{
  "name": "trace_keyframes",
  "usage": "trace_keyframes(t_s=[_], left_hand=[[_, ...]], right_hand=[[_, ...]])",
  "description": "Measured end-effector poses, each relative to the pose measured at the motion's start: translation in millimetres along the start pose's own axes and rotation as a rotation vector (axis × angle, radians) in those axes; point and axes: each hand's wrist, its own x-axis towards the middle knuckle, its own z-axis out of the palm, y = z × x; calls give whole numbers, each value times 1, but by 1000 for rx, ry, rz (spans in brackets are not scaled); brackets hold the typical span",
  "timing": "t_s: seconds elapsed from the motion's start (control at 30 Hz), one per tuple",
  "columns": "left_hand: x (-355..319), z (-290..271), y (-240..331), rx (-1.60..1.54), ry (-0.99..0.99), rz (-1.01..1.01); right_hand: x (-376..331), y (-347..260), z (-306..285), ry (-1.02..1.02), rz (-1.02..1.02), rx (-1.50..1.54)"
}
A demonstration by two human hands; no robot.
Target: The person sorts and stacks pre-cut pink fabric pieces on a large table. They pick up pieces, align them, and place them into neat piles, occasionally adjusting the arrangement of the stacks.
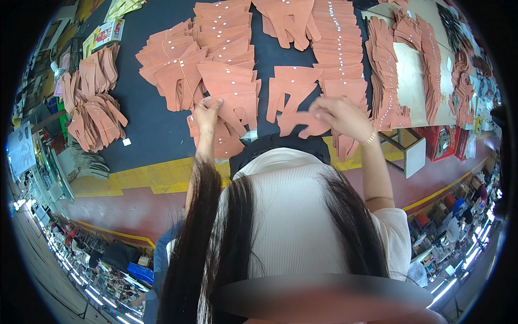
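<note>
Preferably, hold the notched salmon-pink panel (294, 119) flat near the front edge of the dark table (154, 132) — right hand (343, 115) pinching its right end — with the left hand (207, 115), grip unclear, light on the fanned stack (235, 102).

Desk (147, 127) lay bare left of left grip (208, 114), passable. Overlapping orange pieces (224, 40) blocked the way ahead of it; fanned column of pieces (337, 51) crowded beyond right grip (341, 116).
</note>
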Motion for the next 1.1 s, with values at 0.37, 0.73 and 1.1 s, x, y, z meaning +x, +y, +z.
trace_keyframes(t_s=[0.37,0.73,1.1], left_hand=[[2,0,-6,51,30,21],[5,2,-21,50,82,57],[5,2,-21,44,78,107]], right_hand=[[107,116,79,280,179,-186],[103,114,71,24,77,118],[105,100,99,373,0,-410]])
